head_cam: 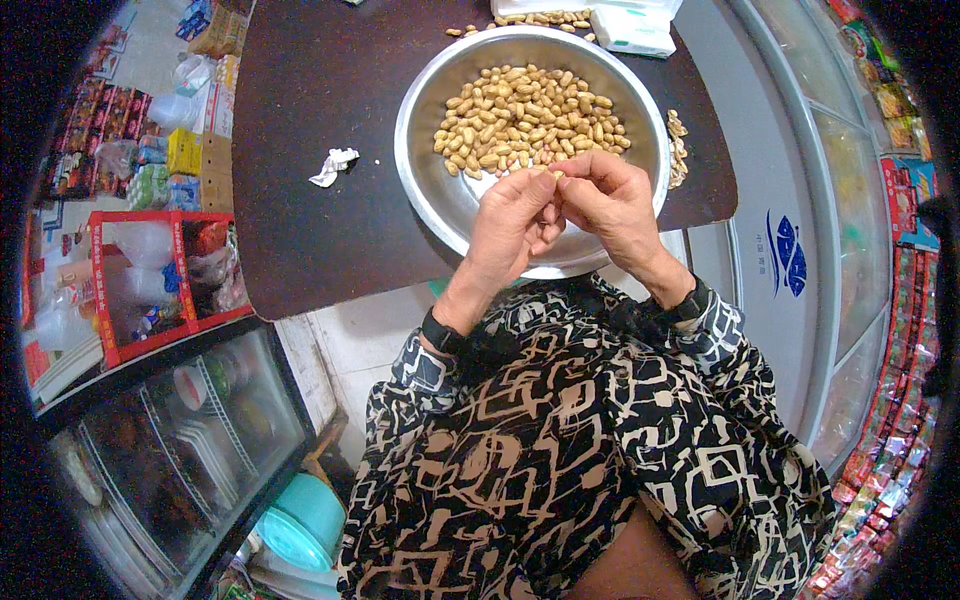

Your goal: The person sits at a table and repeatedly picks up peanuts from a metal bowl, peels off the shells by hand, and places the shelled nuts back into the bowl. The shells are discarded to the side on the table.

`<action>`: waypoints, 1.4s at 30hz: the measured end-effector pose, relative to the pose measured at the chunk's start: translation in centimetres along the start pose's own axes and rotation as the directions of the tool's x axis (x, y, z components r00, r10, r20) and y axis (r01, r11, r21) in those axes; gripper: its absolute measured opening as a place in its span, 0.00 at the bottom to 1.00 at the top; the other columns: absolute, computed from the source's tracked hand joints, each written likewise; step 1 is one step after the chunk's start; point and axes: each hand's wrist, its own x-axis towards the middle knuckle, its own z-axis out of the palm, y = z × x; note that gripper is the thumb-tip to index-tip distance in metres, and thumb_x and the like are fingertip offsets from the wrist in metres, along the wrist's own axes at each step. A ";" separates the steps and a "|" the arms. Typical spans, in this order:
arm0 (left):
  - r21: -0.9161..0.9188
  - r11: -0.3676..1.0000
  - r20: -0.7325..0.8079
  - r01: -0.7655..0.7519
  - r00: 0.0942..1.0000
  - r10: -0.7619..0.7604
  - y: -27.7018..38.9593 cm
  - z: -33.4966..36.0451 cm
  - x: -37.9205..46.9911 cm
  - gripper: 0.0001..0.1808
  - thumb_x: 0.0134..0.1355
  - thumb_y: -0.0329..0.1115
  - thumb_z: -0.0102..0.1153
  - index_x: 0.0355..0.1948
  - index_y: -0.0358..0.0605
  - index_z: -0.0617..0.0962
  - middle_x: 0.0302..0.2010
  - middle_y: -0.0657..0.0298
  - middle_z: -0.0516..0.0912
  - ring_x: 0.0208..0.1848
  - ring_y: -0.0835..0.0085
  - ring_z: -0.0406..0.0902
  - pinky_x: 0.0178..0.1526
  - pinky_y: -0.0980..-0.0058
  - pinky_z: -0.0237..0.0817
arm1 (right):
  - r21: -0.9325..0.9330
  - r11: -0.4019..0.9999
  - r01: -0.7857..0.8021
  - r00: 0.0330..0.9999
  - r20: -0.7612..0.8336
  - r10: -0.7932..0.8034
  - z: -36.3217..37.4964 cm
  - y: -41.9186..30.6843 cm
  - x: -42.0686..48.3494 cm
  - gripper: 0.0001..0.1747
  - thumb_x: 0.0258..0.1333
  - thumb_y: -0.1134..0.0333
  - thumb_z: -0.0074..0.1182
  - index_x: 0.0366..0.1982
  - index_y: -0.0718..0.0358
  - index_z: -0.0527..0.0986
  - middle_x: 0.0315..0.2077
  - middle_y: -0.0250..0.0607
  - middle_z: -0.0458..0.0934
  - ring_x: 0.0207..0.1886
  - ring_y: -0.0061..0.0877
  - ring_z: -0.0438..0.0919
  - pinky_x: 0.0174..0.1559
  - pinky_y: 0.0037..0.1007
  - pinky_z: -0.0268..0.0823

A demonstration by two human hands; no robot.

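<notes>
Both my hands meet over the near part of a wide stainless steel basin, fingertips close together. Between the fingertips is a peanut pod, mostly covered by the fingers. My left hand pinches it with thumb and forefinger, the other fingers curled beneath. My right hand grips it from the other side. Unshelled peanuts are heaped in the far half of the basin. A few reddish shelled kernels lie at the near edge of the heap, just beyond my left hand.
The basin stands on a dark brown table. Peanut shells lie right of it. A tissue pack and more peanuts are behind. Crumpled tissue lies left. A chest freezer flanks the right, a glass-doored cooler the lower left.
</notes>
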 end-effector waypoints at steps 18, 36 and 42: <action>0.282 0.957 -0.190 -0.071 0.973 0.128 0.4 0.5 1.0 0.20 0.70 0.48 0.38 0.39 0.41 0.72 0.21 0.67 0.74 0.14 0.84 0.69 0.12 0.87 0.53 | 0.009 0.999 -0.033 0.998 -0.057 0.034 0.7 1.3 1.7 0.06 0.52 0.76 0.47 0.32 0.71 0.73 0.17 0.36 0.74 0.15 0.18 0.69 0.16 0.20 0.60; 0.062 0.998 -0.027 0.009 1.000 -0.007 0.4 -1.2 1.9 0.20 0.70 0.46 0.37 0.40 0.39 0.74 0.32 0.62 0.77 0.28 0.77 0.74 0.26 0.83 0.65 | -0.577 0.700 0.421 0.881 0.078 -0.466 -1.7 2.5 1.9 0.07 0.50 0.74 0.53 0.32 0.68 0.78 0.22 0.39 0.79 0.23 0.23 0.77 0.26 0.24 0.68; 0.121 0.988 -0.010 0.093 0.996 -0.093 0.4 -1.6 1.7 0.17 0.70 0.41 0.39 0.41 0.37 0.73 0.33 0.57 0.77 0.30 0.74 0.78 0.27 0.81 0.68 | -0.142 0.989 -0.028 0.991 -0.131 0.009 -3.1 2.0 1.1 0.08 0.55 0.71 0.53 0.37 0.67 0.76 0.18 0.29 0.73 0.19 0.12 0.69 0.19 0.15 0.54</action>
